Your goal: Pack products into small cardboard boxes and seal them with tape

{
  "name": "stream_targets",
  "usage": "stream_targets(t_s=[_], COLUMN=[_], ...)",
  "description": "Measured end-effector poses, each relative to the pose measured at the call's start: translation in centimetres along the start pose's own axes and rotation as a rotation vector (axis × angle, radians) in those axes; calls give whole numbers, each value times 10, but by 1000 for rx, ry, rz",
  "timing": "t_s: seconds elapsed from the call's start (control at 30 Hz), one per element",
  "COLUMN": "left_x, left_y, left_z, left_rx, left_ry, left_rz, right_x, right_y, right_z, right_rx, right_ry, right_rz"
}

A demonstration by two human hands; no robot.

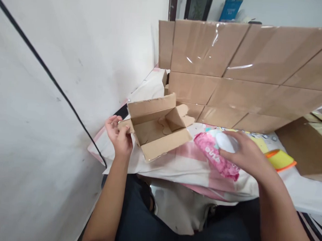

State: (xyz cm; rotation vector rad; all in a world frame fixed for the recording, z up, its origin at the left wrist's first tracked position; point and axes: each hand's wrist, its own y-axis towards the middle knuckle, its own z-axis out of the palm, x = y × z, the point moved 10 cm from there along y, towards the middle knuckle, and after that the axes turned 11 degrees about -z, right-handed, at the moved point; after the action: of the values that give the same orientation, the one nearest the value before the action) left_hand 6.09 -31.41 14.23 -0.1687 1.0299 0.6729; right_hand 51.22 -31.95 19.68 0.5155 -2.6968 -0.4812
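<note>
A small open cardboard box (152, 132) stands tilted toward me on the cloth, its flaps spread. My left hand (120, 134) is closed on its left flap between thumb and fingers. Inside the box only a thin string-like strand shows. Farther right, my right hand (242, 150) is closed around a smooth white rounded object (226, 142), whose kind I cannot make out. Right beside that object is a pink pouch-like thing (215, 155) with white lettering; whether the hand also holds it, I cannot tell.
Behind the box rises a large taped cardboard panel (226, 62). A yellow item with orange edging (280, 160) lies right of my right hand, near another open carton (305, 146). On the left are a white wall (59, 50) and a black cable (45, 66).
</note>
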Motion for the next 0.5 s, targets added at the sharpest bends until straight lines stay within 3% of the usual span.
stream_targets(t_s=[0.1, 0.27, 0.37, 0.5], left_x=[39, 98, 123, 143], left_y=[1, -7, -18, -30], left_z=[15, 53, 77, 95], left_rx=[36, 200, 277, 289], left_ry=[-60, -59, -96, -142], left_rz=[-200, -488, -586, -635], right_x=[-34, -48, -39, -3], right_y=[-9, -12, -17, -17], right_z=[-36, -73, -94, -119], right_rx=[-125, -269, -439, -590], right_ry=[-111, -147, -128, -115], right_rz=[106, 186, 165, 34])
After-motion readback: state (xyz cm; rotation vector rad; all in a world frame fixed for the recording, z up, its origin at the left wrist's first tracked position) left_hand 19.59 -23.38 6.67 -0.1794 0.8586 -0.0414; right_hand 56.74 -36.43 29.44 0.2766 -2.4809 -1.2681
